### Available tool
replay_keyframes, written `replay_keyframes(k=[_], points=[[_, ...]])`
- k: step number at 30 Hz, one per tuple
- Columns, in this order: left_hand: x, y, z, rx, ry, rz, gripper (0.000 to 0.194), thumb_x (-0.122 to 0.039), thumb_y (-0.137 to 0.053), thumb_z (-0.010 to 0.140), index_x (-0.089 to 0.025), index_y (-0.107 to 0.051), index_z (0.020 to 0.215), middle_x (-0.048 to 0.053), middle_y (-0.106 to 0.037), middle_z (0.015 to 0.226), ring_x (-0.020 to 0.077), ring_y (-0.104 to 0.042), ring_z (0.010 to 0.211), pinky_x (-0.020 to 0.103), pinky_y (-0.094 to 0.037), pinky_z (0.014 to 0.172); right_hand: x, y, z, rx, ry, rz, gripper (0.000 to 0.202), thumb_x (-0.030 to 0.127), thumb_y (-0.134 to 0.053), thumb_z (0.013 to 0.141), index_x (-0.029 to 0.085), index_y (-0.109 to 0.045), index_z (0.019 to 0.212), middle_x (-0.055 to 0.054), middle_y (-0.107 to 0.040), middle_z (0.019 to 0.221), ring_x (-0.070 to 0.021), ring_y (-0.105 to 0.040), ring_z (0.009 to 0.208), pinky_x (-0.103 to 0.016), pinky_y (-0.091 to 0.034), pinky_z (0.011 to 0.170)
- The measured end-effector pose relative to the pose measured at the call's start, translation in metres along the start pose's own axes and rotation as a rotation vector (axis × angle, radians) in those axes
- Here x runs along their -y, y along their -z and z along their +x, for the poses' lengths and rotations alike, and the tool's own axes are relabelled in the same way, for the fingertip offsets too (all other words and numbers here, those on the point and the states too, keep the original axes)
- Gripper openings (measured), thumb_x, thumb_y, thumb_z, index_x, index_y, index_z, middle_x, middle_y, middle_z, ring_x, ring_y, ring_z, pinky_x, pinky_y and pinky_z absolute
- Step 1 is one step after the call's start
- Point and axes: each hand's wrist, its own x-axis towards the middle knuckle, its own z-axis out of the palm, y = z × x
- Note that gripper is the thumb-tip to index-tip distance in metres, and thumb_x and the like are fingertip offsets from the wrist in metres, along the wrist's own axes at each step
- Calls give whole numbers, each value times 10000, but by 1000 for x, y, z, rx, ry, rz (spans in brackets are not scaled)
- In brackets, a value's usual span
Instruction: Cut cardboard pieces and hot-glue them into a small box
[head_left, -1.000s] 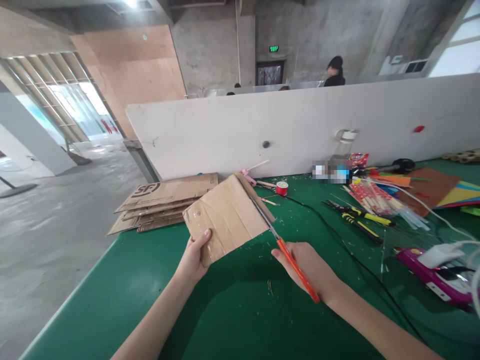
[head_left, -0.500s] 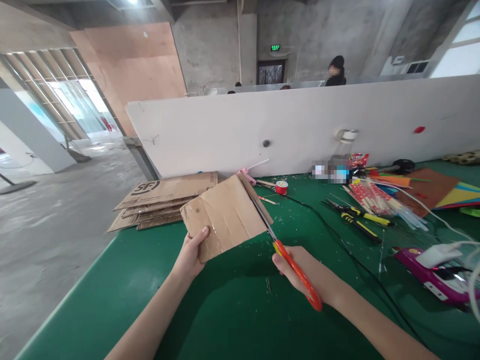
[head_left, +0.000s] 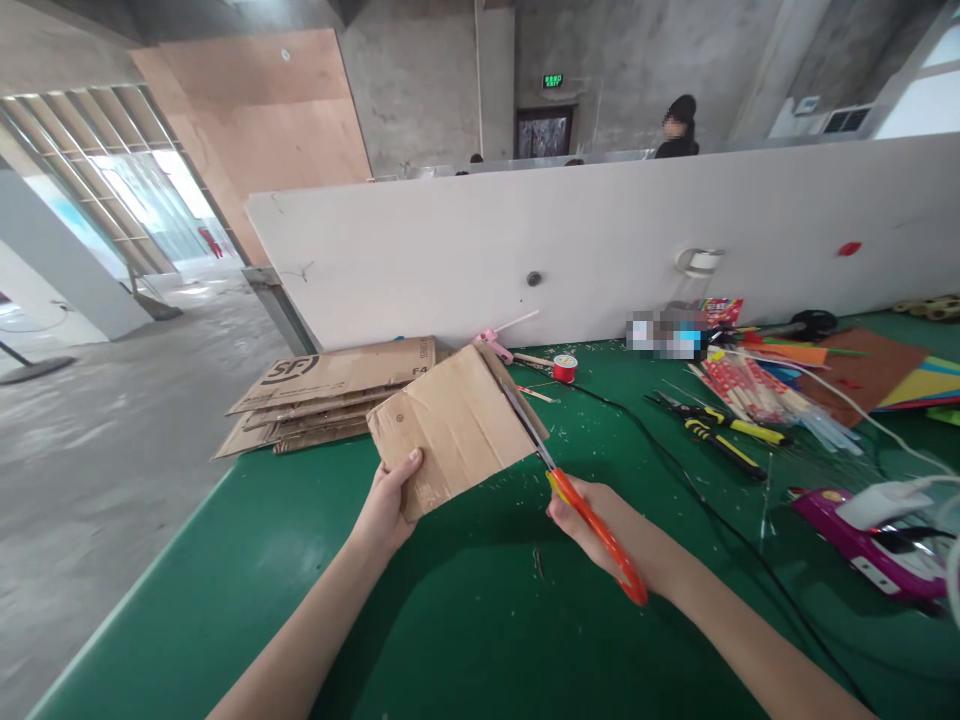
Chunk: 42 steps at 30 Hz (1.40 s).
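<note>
A brown cardboard piece (head_left: pixel 454 430) is tilted above the green table, its lower left edge pinched by my left hand (head_left: pixel 391 500) with the thumb on top. My right hand (head_left: pixel 596 520) is closed around the orange handle of the scissors (head_left: pixel 600 530). The scissor blades lie along the right side of the cardboard, with a narrow strip of it to their right. Behind and left of my left hand, flattened cardboard sheets (head_left: pixel 337 378) are stacked at the table's edge.
Beyond the cardboard are a pink glue gun (head_left: pixel 495 345) and a red spool (head_left: pixel 565 369). Yellow-black pliers (head_left: pixel 724 448), a purple power strip (head_left: pixel 862 545) and a black cable lie to the right. A white partition (head_left: pixel 450 255) closes the table's back; a person (head_left: pixel 677 130) is beyond it.
The view has shifted slightly. Both hands, the cardboard and the scissors hold nearly the same position, and the scissor blades look a little more closed.
</note>
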Motion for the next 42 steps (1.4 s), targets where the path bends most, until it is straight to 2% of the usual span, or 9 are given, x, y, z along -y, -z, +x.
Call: replay_keyframes(k=[7, 13, 18, 21, 29, 36, 38, 40, 42], points=[[-14, -2, 0, -79, -59, 0, 403, -173, -768, 680, -157, -637, 1060, 84, -748, 902, 261, -725, 826, 402, -606, 804, -1, 3, -9, 84, -77, 182, 604, 757, -383, 832, 182, -566, 834, -67, -616, 780, -191, -574, 691, -298, -440, 586], [-38, 5, 5, -188, -421, 134, 295, -187, -787, 658, -197, -702, 941, 35, -753, 917, 207, -714, 880, 270, -591, 773, -18, -1, -19, -38, -239, 557, 692, 827, -348, 780, 182, -585, 867, -142, -689, 1002, -274, -654, 903, -382, -497, 733], [-44, -4, -17, 269, -694, 896, 288, -151, -801, 622, -233, -769, 896, 83, -737, 1064, 320, -632, 1123, 426, -450, 1041, -10, 24, -10, -135, -285, 979, 678, 831, -375, 749, 189, -592, 773, -142, -710, 930, -284, -668, 900, -313, -473, 586], [-42, -19, -33, 537, -689, 1080, 299, -122, -759, 676, -286, -768, 925, 74, -718, 1117, 318, -591, 1186, 502, -319, 1125, 1, 32, -1, -203, -259, 1136, 474, 680, -558, 759, 208, -591, 731, -106, -709, 891, -268, -657, 909, -289, -465, 563], [-53, -28, -43, 562, -467, 1059, 294, -104, -826, 598, -277, -752, 825, 85, -745, 1020, 326, -603, 1163, 535, -222, 1156, 2, -2, 17, -429, -263, 1256, 243, 263, -801, 607, 182, -594, 706, 3, -627, 711, -104, -538, 583, -208, -386, 451], [-71, -11, -28, 801, -796, 1425, 367, -136, -689, 782, -381, -703, 1054, 19, -718, 1125, 293, -609, 1165, 629, -130, 1143, 1, -19, 22, -392, -274, 1332, 271, 243, -824, 553, 169, -589, 667, 6, -609, 669, -94, -505, 580, -200, -410, 449], [-67, -1, -20, 726, -978, 1552, 435, -114, -590, 849, -418, -649, 1155, 5, -674, 1223, 279, -534, 1260, 641, -46, 1147, -2, -25, 27, -547, -239, 1290, 316, 235, -831, 521, 187, -550, 657, 38, -580, 640, -83, -483, 556, -190, -389, 436], [-54, 8, -14, 455, -1105, 1520, 451, -119, -559, 861, -390, -617, 1217, 30, -589, 1347, 295, -376, 1382, 639, -7, 1150, -5, -29, 32, -668, -200, 1252, 336, 255, -824, 522, 194, -533, 679, 49, -569, 655, -73, -475, 547, -189, -384, 443], [-35, 12, -14, 165, -1022, 1260, 460, -227, -632, 825, -291, -576, 1277, 104, -456, 1462, 337, -242, 1438, 624, -95, 1155, -7, -28, 36, -739, -178, 1220, 346, 281, -815, 532, 192, -532, 710, 41, -573, 691, -74, -491, 566, -190, -385, 457]])
